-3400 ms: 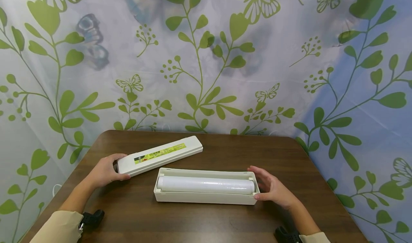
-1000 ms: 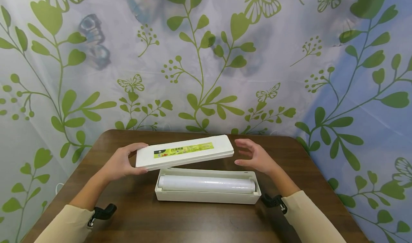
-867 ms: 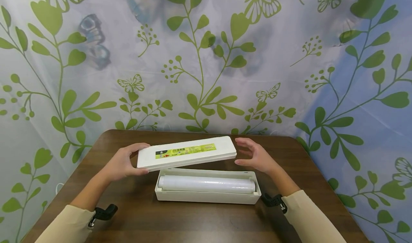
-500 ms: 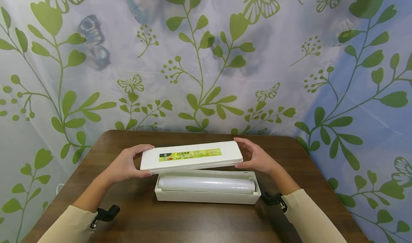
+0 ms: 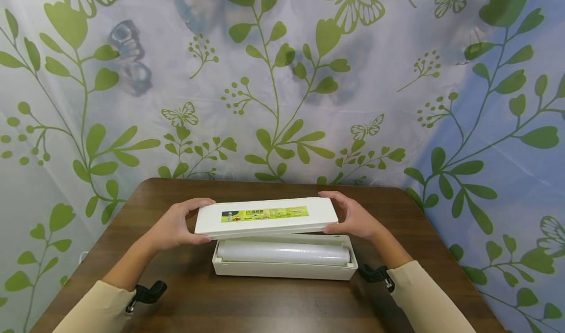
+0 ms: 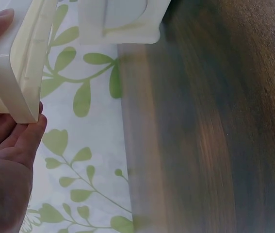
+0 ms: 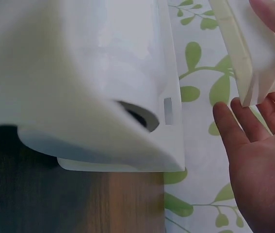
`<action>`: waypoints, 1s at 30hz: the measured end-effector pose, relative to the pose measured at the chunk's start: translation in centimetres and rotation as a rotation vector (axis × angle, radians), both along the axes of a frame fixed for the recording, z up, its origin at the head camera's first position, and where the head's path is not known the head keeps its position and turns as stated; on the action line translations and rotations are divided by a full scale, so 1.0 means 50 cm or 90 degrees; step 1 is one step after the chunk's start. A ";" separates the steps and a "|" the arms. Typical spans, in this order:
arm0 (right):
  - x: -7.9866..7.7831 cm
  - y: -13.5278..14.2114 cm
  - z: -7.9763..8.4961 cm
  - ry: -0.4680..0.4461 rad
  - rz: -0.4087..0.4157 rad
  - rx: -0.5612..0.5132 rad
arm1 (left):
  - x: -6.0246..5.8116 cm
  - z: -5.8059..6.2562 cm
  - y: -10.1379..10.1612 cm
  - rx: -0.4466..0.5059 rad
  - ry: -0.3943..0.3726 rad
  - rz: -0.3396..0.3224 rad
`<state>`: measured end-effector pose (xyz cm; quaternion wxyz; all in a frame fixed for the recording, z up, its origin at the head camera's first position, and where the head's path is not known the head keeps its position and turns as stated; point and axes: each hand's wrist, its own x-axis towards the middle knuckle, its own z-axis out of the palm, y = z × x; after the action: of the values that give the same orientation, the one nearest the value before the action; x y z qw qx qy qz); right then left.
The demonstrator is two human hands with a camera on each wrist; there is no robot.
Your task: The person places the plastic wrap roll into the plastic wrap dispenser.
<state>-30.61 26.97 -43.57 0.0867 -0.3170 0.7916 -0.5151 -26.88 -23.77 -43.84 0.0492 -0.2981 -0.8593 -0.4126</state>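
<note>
A long white lid with a yellow-green label is held up by its two short ends. My left hand grips its left end, thumb at the near edge and fingers at the far one. At the right end my right hand holds it the same way. Below and slightly nearer stands the open white box, with a roll of plastic wrap inside. The lid overlaps the box's back rim in the head view and is tilted a little. Both wrist views show the lid's ends raised off the box.
The brown wooden table carries the box near its middle. Behind it hangs a white curtain printed with green leaves and butterflies. Black wrist straps sit on both forearms.
The left hand has carried the lid rightward from the table's back left to above the box's back rim. The right hand left the box's end and took hold of the lid's right end.
</note>
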 end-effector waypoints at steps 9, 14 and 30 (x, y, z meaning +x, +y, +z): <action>0.006 0.005 -0.007 0.016 -0.007 0.004 | -0.006 -0.010 -0.002 0.042 -0.016 -0.048; 0.014 0.010 -0.017 0.025 0.001 -0.008 | -0.009 -0.018 0.003 0.069 -0.037 -0.071; 0.040 0.033 -0.026 0.049 -0.037 -0.006 | -0.008 -0.020 0.020 0.071 -0.047 -0.091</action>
<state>-28.61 28.61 -44.85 0.0398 -0.3136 0.8010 -0.5084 -27.26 -22.75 -44.82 0.0042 -0.3404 -0.8126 -0.4730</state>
